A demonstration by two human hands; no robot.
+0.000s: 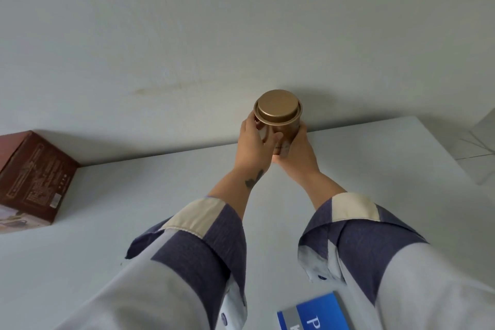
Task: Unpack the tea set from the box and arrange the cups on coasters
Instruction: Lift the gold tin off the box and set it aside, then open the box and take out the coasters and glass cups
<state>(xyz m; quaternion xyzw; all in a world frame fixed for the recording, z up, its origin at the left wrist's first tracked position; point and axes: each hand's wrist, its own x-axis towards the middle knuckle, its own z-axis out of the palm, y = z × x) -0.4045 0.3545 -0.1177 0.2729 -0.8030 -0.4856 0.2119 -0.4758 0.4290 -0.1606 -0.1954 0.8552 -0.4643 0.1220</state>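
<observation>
Left hand (pixel 253 139) and right hand (pixel 296 151) both wrapping round gold tin (pixel 278 120), far right of box (pixel 32 177). Looking rigid, slick metal; gripping body, not lid, seems safer.

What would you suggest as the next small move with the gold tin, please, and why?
Probably lower the gold tin onto the white table near the wall. Both the left hand and the right hand grip its sides, its lid is on, and it seems to sit at or just above the table's far edge. The brown box lies well to the left, so that spot looks free.
</observation>
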